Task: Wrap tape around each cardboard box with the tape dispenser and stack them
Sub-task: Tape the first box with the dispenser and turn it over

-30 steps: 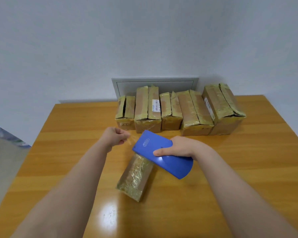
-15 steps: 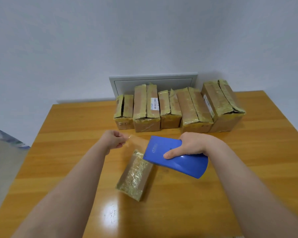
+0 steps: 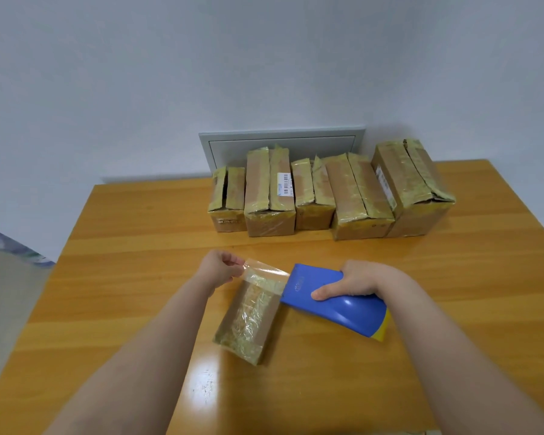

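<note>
"What's behind the worktop [image 3: 123, 277]?"
"I see a plain pale wall [image 3: 170, 73] past its far edge, with a grey framed panel [image 3: 280, 138] set low in it."
"And the surface?"
"Glossy orange-brown wood. A bright glare [image 3: 201, 384] sits towards the near edge. Grey floor [image 3: 4, 309] shows beyond the left edge."

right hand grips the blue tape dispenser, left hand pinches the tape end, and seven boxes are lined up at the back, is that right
Not quite: the head view shows five boxes lined up at the back, not seven. The rest holds: the right hand grips the blue tape dispenser, and the left hand pinches the tape end.
</note>
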